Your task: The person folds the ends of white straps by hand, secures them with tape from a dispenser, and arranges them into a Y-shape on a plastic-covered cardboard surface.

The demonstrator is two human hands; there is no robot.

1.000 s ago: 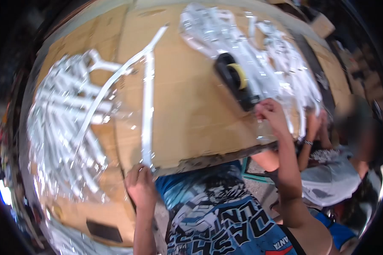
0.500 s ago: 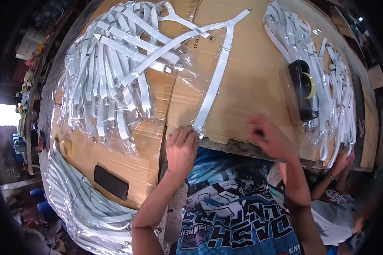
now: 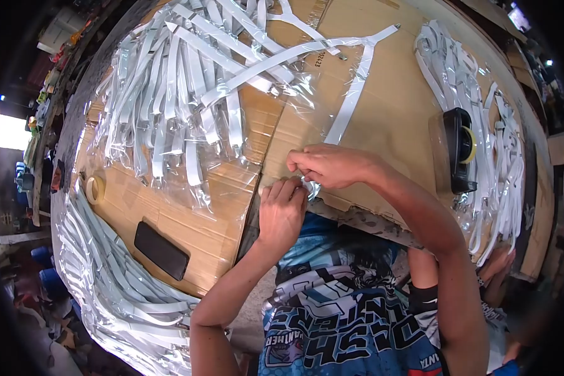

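A pair of white Y-shaped suspenders (image 3: 349, 106) in a clear plastic bag stretches across the cardboard toward me. My left hand (image 3: 283, 203) is closed at the near end of the bagged suspenders, its fingers curled over the edge. Just above and to the right, my right hand (image 3: 332, 166) covers part of the strap, its fingers bent into a pinch; what they grip is hidden. Shiny plastic shows between the two hands. At the upper left lies a heap of bagged white suspenders (image 3: 169, 94), which the stretched pair partly crosses.
A black tape dispenser (image 3: 459, 150) stands on the right beside more bundled suspenders (image 3: 504, 169). On the left are a tape roll (image 3: 95, 189), a black phone (image 3: 161, 250) and another pile of bagged straps (image 3: 125, 276). Another person's hand (image 3: 498, 260) is at the right table edge.
My right hand has moved left from above the bare cardboard to the near end of the suspenders, beside my left hand. The whole view has shifted slightly.
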